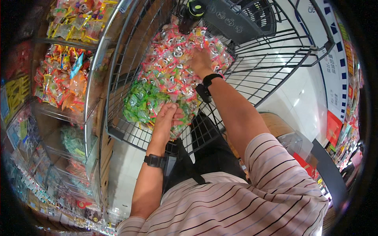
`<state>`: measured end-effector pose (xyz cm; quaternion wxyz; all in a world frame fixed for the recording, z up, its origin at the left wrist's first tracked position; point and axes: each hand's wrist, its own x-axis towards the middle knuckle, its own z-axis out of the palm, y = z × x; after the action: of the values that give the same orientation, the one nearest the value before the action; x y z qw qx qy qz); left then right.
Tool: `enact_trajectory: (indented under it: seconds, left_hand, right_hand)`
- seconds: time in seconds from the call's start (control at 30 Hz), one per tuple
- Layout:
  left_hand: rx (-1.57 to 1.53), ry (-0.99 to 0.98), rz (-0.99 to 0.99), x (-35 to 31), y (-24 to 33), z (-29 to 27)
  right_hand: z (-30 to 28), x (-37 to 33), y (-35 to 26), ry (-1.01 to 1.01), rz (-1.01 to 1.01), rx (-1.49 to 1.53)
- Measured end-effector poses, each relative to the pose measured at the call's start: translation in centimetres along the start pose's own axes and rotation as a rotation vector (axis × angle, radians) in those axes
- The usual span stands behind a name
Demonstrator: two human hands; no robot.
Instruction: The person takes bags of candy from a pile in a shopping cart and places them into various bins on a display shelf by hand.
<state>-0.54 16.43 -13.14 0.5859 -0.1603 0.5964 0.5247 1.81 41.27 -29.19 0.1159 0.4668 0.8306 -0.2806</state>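
Observation:
A large heap of small wrapped candies (169, 59) in clear and pink wrappers fills much of a wire shopping cart (271, 78). Green-wrapped candies (141, 102) lie at its near left side. My left hand (168, 115) is at the near edge of the heap, thumb and forefinger pinched together beside a clear wrapper; what they hold, if anything, I cannot make out. Farther in, my right hand (201, 62) reaches down onto the pink-wrapped candies. Its fingertips are partly hidden, so their grip does not show.
Shelf bins along the left hold more wrapped candies (65, 74) behind a metal-edged rail (96, 63). A dark bottle with a green-trimmed cap (195, 8) stands at the cart's far end, by a grey plastic panel (228, 21). White tiled floor (293, 98) shows at right.

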Motion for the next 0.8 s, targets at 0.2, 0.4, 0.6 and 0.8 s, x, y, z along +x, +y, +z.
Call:
enact_trajectory:
  seconds: [0.2,0.4,0.6,0.8]
  left_hand:
    - [0.018,0.021,0.041,-1.1,1.7,-0.4]
    - [-0.09,-0.012,0.195,-3.2,4.9,-1.9]
    - [-0.142,-0.093,0.283,-6.5,7.7,-1.0]
    - [-0.24,-0.523,0.316,-10.6,9.6,-2.7]
  right_hand:
    - [-3.2,-2.3,0.3,-0.176,-0.075,0.607]
    - [-12.4,-10.5,-5.6,-0.503,0.164,1.297]
    - [-15.6,-17.3,-6.4,-0.634,0.086,1.59]
    - [-18.5,-24.5,-10.7,-0.74,-0.126,1.51]
